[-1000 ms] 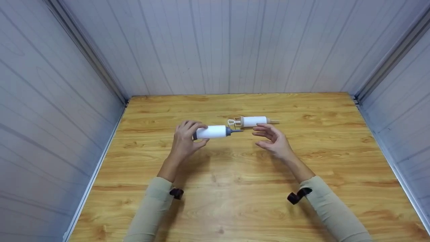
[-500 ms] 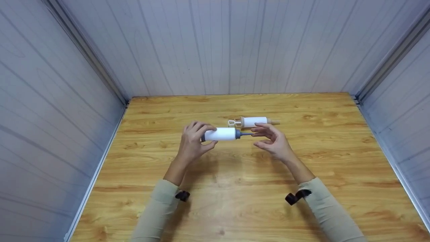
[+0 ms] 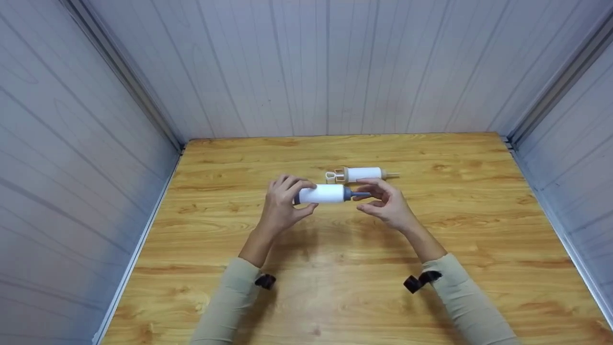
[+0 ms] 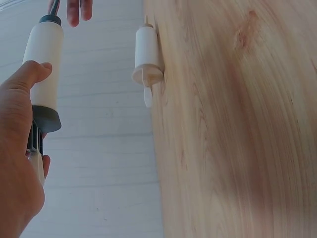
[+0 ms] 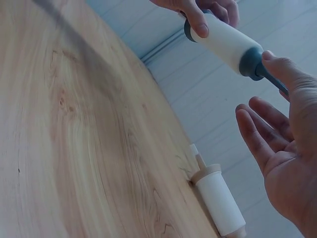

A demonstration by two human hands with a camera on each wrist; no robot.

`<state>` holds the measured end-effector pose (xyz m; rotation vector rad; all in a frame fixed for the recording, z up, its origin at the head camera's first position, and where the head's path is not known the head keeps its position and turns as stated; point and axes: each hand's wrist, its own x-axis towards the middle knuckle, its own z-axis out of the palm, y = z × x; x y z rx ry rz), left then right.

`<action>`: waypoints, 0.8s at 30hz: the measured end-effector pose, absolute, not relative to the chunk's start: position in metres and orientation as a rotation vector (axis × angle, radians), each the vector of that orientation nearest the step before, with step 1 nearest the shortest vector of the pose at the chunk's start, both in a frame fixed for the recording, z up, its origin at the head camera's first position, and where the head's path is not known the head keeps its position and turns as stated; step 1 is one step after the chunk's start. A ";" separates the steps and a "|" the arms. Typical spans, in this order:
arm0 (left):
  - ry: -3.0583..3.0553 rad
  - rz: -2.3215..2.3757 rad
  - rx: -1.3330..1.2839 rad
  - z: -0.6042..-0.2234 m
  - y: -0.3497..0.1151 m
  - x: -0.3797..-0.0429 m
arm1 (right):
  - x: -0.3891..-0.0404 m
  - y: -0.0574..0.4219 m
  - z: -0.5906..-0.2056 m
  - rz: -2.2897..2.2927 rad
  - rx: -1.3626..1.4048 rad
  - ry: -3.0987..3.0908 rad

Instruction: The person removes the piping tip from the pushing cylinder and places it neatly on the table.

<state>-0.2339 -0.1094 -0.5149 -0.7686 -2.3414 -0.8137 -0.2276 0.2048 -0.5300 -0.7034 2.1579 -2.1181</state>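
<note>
A white syringe (image 3: 325, 193) with dark grey ends and a thin grey nozzle is held level above the table. My left hand (image 3: 281, 203) grips its rear end, thumb below and fingers above in the head view. In the left wrist view, part of its plunger end (image 4: 35, 141) shows beneath the palm. My right hand (image 3: 389, 206) is around the nozzle (image 5: 270, 77) with its fingers spread loosely. Whether it touches the nozzle I cannot tell. Behind them, a second white syringe (image 3: 364, 174) with beige ends and a looped plunger handle lies on the table.
The wooden tabletop (image 3: 316, 278) is bounded by pale panelled walls (image 3: 306, 67) at the back and both sides. A black band with a small camera (image 3: 265, 281) sits on the left wrist, and another (image 3: 421, 281) on the right.
My left hand has carried the grey-ended syringe to the right and slightly nearer, bringing its nozzle between the right hand's fingers. The right hand has shifted slightly left. The beige-ended syringe stays put.
</note>
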 end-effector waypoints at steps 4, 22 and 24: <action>-2.342 -0.823 -0.781 -0.515 -0.106 -0.232 | -0.228 0.201 -0.528 -2.125 -0.689 2.175; -2.320 -0.747 -0.843 -0.510 -0.099 -0.225 | -0.227 0.194 -0.525 -2.021 -0.649 2.261; -2.316 -0.740 -0.858 -0.510 -0.100 -0.224 | -0.227 0.195 -0.526 -2.019 -0.648 2.278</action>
